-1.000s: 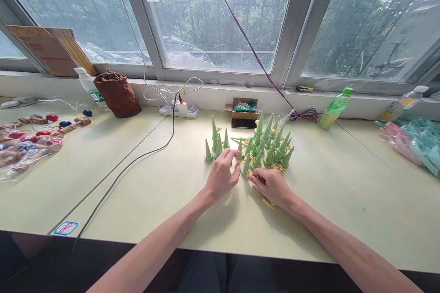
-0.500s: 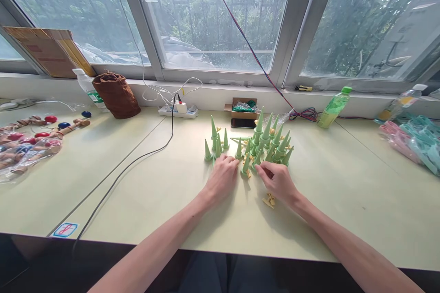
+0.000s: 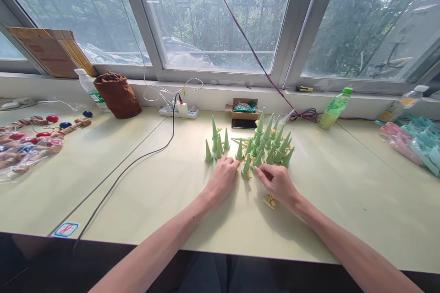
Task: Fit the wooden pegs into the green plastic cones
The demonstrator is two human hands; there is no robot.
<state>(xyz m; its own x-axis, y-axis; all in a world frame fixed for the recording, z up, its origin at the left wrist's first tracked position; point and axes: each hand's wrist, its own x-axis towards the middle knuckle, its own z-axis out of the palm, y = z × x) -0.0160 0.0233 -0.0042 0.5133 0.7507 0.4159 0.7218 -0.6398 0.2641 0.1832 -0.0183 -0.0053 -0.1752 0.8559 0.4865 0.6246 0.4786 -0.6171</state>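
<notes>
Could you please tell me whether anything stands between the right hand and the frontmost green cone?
Nothing visible blocks the way from the right hand to the frontmost green cone. Only a small yellow piece shows low beside the cone's base, on the side toward that hand.
</notes>
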